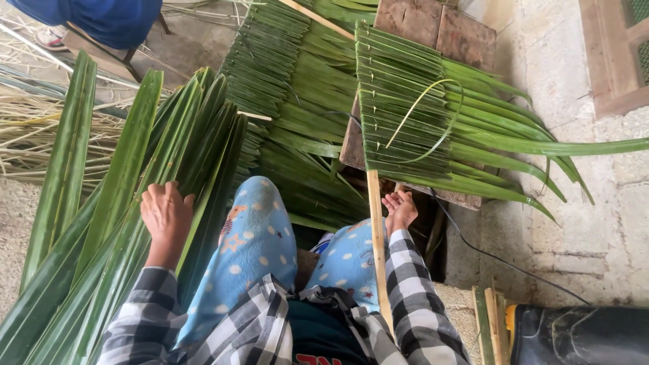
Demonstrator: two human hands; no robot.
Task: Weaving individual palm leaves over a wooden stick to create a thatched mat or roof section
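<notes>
Left hand (165,215) flat, fingers together, pressed on a pile of loose long green palm leaves (128,223) directly beneath it and fanning out beyond the fingertips. Right hand (400,208) half open, fingers loosely curled, beside a wooden stick (376,236) just to its left, touching or nearly so; hard to tell. Right above the right fingertips, a woven leaf panel (405,122) threaded on that stick, one thin pale strip (422,108) looped over it. Further left of that hand, a stack of finished panels (284,101). Far beyond the left hand, another person in blue (101,20) on a stool.
</notes>
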